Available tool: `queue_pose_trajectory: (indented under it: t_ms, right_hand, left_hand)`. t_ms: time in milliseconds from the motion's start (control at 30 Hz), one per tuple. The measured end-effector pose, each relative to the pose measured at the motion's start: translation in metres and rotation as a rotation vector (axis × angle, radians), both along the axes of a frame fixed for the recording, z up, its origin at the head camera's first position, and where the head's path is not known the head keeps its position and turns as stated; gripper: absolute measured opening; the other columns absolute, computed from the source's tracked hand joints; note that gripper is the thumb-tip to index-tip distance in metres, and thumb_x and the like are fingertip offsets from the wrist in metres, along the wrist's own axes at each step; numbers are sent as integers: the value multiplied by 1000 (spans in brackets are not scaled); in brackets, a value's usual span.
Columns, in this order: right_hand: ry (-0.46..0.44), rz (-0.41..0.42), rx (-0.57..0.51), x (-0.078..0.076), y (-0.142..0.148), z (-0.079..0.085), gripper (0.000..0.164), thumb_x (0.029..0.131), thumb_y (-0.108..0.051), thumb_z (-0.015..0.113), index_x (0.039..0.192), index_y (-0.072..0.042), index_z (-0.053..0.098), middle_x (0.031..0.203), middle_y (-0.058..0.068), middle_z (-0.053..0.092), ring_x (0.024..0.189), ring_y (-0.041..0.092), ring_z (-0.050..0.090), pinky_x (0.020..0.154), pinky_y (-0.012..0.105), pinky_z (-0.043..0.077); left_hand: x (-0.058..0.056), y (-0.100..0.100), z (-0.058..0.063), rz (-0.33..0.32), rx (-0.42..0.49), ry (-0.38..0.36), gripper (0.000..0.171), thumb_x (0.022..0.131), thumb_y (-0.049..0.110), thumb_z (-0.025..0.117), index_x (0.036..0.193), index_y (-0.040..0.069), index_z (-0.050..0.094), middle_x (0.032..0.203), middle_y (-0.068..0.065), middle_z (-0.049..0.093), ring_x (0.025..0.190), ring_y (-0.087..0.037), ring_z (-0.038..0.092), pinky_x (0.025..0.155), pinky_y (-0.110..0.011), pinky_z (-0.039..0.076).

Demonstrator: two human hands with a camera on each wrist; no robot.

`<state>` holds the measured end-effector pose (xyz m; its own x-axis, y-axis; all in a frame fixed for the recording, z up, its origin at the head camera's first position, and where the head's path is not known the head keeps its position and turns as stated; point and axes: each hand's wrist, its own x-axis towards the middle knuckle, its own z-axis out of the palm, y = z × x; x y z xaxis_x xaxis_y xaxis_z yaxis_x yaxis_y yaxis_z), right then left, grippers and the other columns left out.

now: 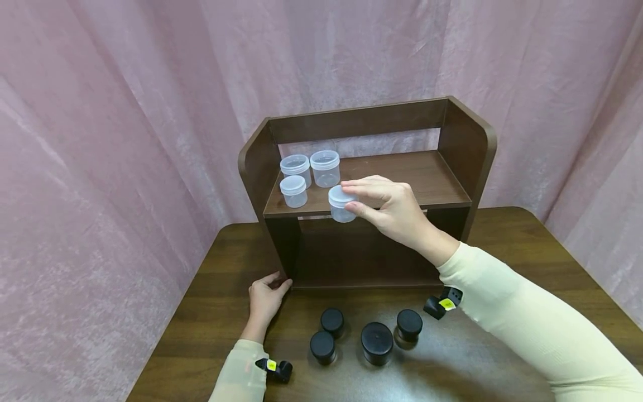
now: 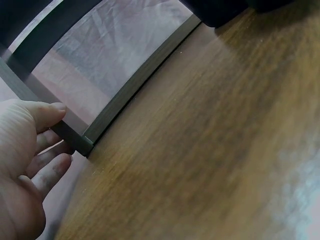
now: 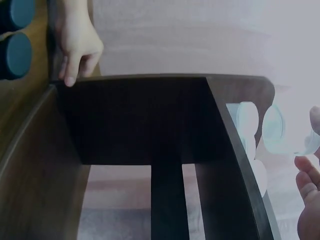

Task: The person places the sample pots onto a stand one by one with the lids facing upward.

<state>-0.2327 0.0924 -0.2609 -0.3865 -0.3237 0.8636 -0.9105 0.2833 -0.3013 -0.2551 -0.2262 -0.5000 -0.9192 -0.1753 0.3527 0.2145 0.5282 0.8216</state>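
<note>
My right hand [image 1: 399, 212] holds a small clear plastic jar with a white lid [image 1: 341, 205] between thumb and fingers, in front of the upper board of a brown wooden shelf [image 1: 402, 173]. In the right wrist view the held jar [image 3: 280, 131] appears beside the shelf's upper level. Three similar clear jars stand at the left of that board: two larger at the back [image 1: 325, 170] and a smaller one [image 1: 293, 192] in front. Down at the shelf's lower left corner, my left hand [image 1: 265, 301] grips the front edge of the side panel [image 2: 72, 137], thumb and fingers on opposite faces.
Several black-lidded jars stand on the wooden table [image 1: 201, 335] before the shelf, among them a larger one [image 1: 377, 341] and a smaller one [image 1: 409, 324] to its right. Pink curtains [image 1: 150, 111] hang behind. The shelf's right side panel [image 1: 467, 151] rises above its upper board.
</note>
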Motion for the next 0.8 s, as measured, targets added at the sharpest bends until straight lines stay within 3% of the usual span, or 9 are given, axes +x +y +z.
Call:
queue_pose_trajectory:
  t_ms: [300,800]
  right_hand:
    - [-44,-42,31,-22,-7,5,29,82,-10,77,110,-5,74,111,3,71,108,16,63,91,30,48]
    - [-148,-104,86,-43,-21,6,27,84,-16,76,109,-8,74,110,1,71,108,15,64,93,29,47]
  left_hand:
    - [1,0,-1,-3,8,-3,39,79,18,81,110,-2,71,101,-14,72,90,-25,69,73,-36,56]
    - [-1,0,0,3,18,-7,39,78,19,81,109,-2,72,102,-13,72,90,-24,69,75,-38,55]
